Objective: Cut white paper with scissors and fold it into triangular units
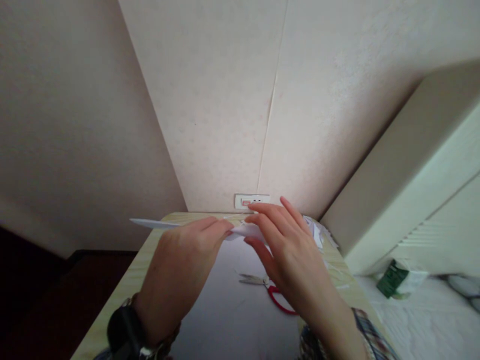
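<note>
My left hand (191, 260) is closed on a folded piece of white paper (254, 230). One end of the paper sticks out to the left past my wrist, and the other lies between my hands. My right hand (283, 240) is at the right end of the paper, its thumb and fingers spread around it with a gap between thumb and index finger. Whether the hidden part of the paper touches my right palm I cannot tell. Below, scissors (275, 295) with red handles lie on a white sheet (232, 315), partly covered by my right hand.
The sheet lies on a light wooden table (129, 290) against the wall. White paper scraps (315, 232) are heaped at the table's back right corner. A wall socket (242, 201) is just behind the table. On a white surface to the right lies a green packet (392, 278).
</note>
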A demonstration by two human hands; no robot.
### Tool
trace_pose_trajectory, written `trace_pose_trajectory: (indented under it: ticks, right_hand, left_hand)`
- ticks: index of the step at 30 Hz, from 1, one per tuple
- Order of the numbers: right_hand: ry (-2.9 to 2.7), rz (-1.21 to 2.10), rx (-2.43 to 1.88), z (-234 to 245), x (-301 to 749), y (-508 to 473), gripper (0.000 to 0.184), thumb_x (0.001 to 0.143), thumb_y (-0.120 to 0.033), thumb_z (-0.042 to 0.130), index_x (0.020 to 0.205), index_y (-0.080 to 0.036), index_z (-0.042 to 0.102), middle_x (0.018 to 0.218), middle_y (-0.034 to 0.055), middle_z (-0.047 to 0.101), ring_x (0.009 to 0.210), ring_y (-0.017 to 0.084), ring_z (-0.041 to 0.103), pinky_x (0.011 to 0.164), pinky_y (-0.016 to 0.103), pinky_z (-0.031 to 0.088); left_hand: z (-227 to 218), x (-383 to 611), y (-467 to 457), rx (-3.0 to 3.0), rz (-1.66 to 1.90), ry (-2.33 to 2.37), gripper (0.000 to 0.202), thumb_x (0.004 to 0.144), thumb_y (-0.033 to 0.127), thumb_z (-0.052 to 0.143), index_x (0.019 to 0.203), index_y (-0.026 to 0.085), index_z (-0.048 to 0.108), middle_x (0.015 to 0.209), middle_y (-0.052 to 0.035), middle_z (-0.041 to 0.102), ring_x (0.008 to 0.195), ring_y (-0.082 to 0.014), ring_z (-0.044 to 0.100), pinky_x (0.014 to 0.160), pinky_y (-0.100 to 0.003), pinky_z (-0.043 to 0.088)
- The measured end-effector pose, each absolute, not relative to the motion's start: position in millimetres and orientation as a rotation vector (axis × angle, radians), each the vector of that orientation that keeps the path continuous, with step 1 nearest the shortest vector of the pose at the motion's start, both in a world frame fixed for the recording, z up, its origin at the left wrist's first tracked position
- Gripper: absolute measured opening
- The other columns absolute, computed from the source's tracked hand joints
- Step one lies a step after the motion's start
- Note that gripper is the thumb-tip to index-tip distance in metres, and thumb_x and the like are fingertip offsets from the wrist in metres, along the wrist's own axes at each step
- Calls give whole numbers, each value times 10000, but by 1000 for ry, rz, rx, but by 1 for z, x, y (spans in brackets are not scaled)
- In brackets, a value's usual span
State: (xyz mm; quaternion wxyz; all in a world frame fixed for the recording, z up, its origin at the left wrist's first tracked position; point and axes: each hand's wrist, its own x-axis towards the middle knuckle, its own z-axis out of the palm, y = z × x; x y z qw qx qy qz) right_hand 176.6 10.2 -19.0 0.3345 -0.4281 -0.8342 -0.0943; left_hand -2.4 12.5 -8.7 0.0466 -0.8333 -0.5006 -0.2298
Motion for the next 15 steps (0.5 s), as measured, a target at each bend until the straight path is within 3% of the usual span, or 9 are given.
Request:
trace_pose_trajectory:
  ticks: [2, 5, 15]
  right_hand:
    - [-2169, -204, -1159, -21, 182, 16, 40, 880, -110, 692, 909, -137, 686, 1014, 87, 761, 961, 259, 706, 1123, 539, 412]
    - [-2121, -169, -1205, -19, 195, 20, 64, 881, -91, 682, 848, -146, 687, 872, 54, 757, 842, 230, 712, 1111, 537, 425]
    - [-2138, -112, -1120, -23, 175, 12, 24, 911, -165, 672, 929, -154, 684, 929, 48, 751, 920, 219, 681, 1125, 446, 405]
  left_hand:
    - [-10, -3, 14, -2571, -649, -1499, 347, 906, 147, 386, 807, 217, 711, 890, -71, 790, 669, -237, 710, 567, -337, 456]
    - [-11, -6, 16, -2532, -719, -1470, 321, 938, 179, 414, 797, 225, 698, 870, -56, 776, 692, -235, 708, 582, -334, 453]
    - [-14, 4, 14, -2491, -692, -1471, 340, 935, 139, 397, 813, 210, 706, 865, -67, 771, 628, -236, 695, 557, -339, 457]
